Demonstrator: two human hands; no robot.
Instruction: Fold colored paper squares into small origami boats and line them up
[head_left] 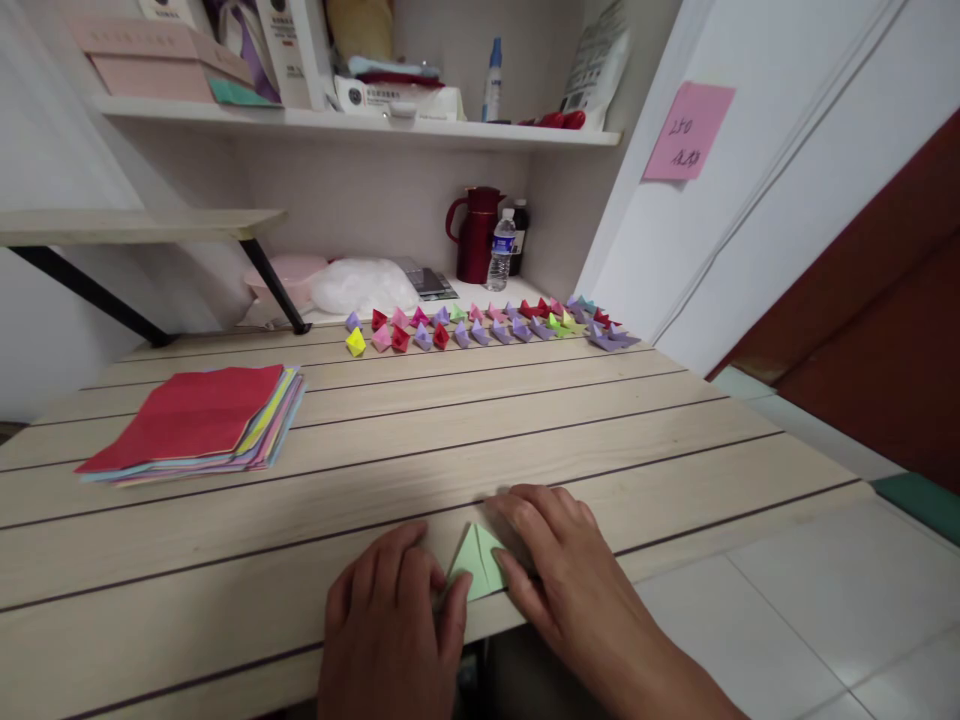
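A small light green folded paper (475, 562) lies on the wooden table (450, 440) near its front edge. My left hand (390, 620) rests on the paper's left side, its fingers curled and pressing on it. My right hand (559, 575) lies over the paper's right side with the fingers flat and close together, pressing it down. To the left sits a stack of coloured paper sheets (199, 422) with a red sheet on top. Along the far side of the table stand rows of several small folded paper shapes (487, 325) in purple, red, pink, green and yellow.
Behind the folded shapes are a dark red jug (475, 234), a water bottle (501, 250), a white plastic bag (364, 285) and a pink container (289, 278). A shelf (352, 122) above holds boxes and bottles. A pink note (688, 131) sticks on the white wall at right.
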